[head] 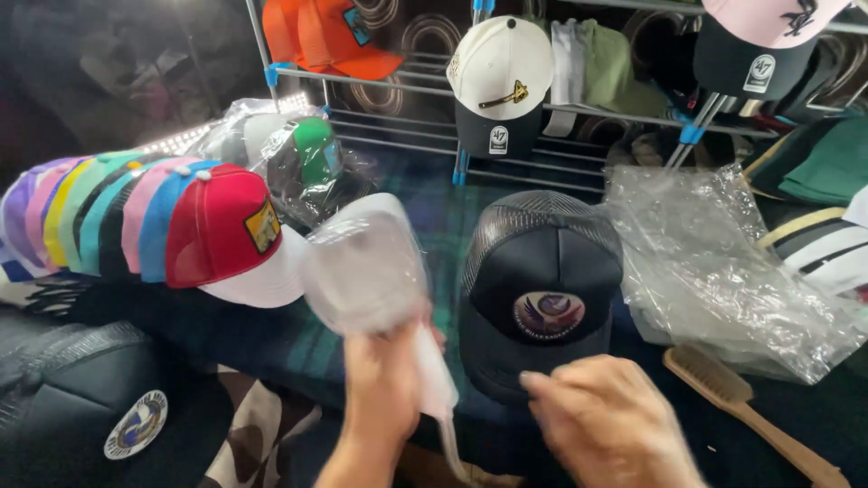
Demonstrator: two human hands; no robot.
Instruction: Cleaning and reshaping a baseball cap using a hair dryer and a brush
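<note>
Row of nested multicoloured caps [136,221] at left, red-and-white one foremost, bagged green cap [312,154] behind, orange cap [330,36] and cream-and-navy cap [499,86] on wire rack [579,113] above, crumpled clear plastic [714,262] at right, wooden brush [746,411] at lower right.

Clear bag in hand: thin, filmy plastic bag [366,267], whitish and blurred, held up by the left hand [384,389] near the tabletop's front edge.
Crumpled bag: empty clear plastic [714,271], lying wrinkled toward the tabletop's right edge, just beside the wooden brush.
Wrapped cap bag: clear plastic [271,149] round a green-and-white cap, at the tabletop's back left.
Round patch: circular label, purple and red [549,314], on the navy cap's front, mid-tabletop.
Yellow patch: small black-edged label [263,226] on the red cap.
</note>
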